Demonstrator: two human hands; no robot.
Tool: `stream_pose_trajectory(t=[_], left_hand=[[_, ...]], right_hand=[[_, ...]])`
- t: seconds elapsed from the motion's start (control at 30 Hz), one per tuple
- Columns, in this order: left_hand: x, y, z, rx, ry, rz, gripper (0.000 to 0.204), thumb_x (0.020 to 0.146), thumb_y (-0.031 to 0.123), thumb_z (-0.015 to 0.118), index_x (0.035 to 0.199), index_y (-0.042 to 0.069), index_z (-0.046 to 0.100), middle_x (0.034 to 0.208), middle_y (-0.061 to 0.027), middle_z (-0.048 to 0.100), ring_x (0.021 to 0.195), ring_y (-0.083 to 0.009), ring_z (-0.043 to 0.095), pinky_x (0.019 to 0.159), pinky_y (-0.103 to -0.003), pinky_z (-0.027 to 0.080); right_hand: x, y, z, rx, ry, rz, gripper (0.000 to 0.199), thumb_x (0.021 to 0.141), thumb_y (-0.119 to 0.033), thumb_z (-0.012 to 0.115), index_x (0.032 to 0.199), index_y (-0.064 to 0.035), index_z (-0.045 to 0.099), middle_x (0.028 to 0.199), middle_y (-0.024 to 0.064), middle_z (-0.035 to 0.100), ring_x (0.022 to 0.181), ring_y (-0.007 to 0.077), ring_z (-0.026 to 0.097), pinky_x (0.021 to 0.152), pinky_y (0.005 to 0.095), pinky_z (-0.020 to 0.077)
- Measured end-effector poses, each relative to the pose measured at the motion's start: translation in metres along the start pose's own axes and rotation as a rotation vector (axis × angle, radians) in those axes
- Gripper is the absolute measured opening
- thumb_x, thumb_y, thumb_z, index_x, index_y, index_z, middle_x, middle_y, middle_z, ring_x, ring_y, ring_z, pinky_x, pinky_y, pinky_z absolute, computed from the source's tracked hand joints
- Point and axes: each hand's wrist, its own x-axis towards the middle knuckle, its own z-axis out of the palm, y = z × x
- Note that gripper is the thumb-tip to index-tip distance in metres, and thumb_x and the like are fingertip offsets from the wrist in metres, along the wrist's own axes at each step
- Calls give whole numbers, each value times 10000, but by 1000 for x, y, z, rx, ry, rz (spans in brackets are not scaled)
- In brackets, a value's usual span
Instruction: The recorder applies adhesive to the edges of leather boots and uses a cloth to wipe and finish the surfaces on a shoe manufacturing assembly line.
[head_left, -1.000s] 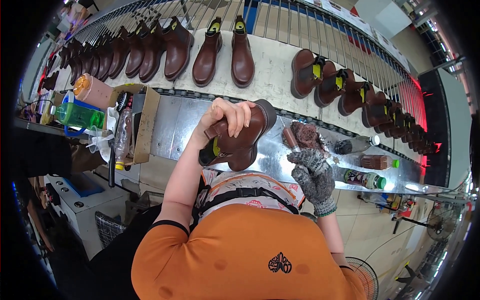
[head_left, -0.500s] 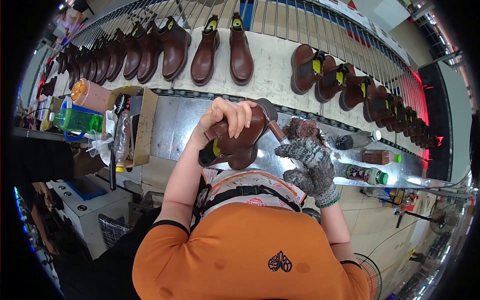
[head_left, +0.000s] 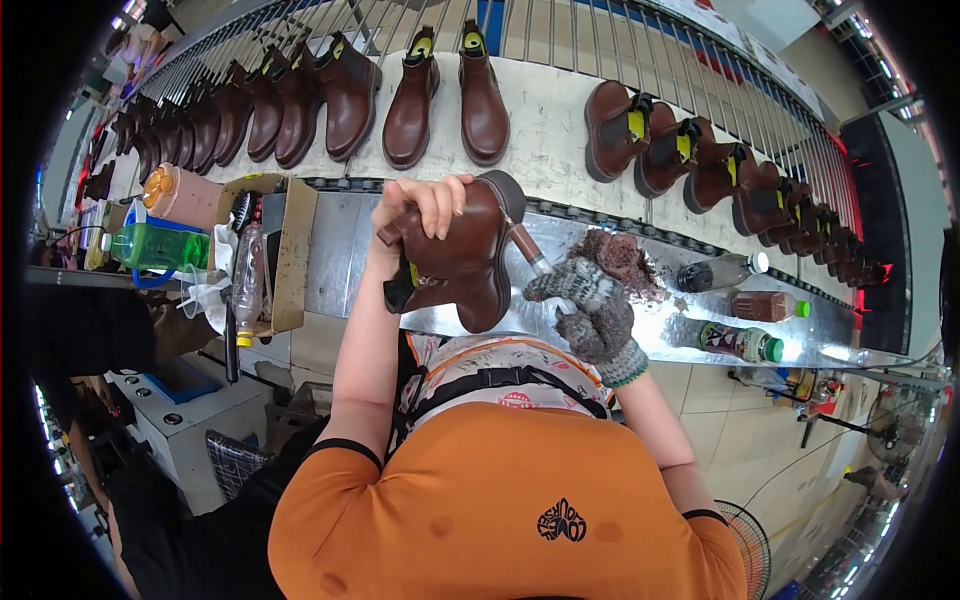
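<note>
Head view: the left hand (head_left: 428, 208), bare, is gripping a brown boot (head_left: 455, 245) from above, fingers curling over its upper and the thumb side hiding from view. The boot is hanging in front of the person's waist, clear of the metal desk (head_left: 335, 235), lying over sideways with its sole facing right and its heel end pointing toward the belt. The right hand (head_left: 592, 308), in a grey knitted glove, is closing its fingers around the near end of a slim brown applicator (head_left: 524, 243); exact finger placement is not showing. The applicator's thin tip is meeting the boot near the heel, around the seam between upper and sole; whether it is pressing or only grazing, I cannot tell. Judging the step: the person is apparently treating that edge, working at its heel end. Next move is probably calling for a steady left grip and a light, even pass of the tip along the seam, the boot turning as needed; a slip would be risking a mark on the upper. Beside the glove, a crumbly brown lump (head_left: 615, 258) is sitting on the desk, and beyond, upright boots (head_left: 347, 105) are standing on the white belt (head_left: 555, 130).
</note>
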Motion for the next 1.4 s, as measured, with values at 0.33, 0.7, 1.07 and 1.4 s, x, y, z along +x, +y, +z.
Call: stream_pose_trajectory(t=[0.33,0.7,1.07,1.4], left_hand=[[-23,-2,-54,-186,148,50,670,956,558,258,548,99,527,577,-21,488,827,-180,440,1078,-373,234],[-36,-2,-70,-296,295,85,653,944,564,307,562,83,529,584,-27,475,865,-183,467,1093,-386,232],[-36,-3,-77,-313,314,78,683,941,577,276,588,67,561,598,-39,497,817,-186,478,1069,-377,259],[-42,-8,-98,-268,423,12,681,932,581,304,613,51,588,644,-61,545,935,-222,497,1057,-385,264]], right_hand=[[5,30,59,118,24,-99,253,793,-239,554,1004,-175,679,922,50,641,805,249,578,702,364,483],[1,33,70,443,-21,82,263,882,-254,483,963,-105,685,876,87,658,814,278,608,744,361,480],[-9,45,72,412,-85,112,245,886,-197,459,940,-111,682,889,83,664,797,273,613,726,366,477],[-39,53,58,210,-179,180,261,892,-198,442,914,-141,697,889,53,673,779,274,616,725,345,476]])
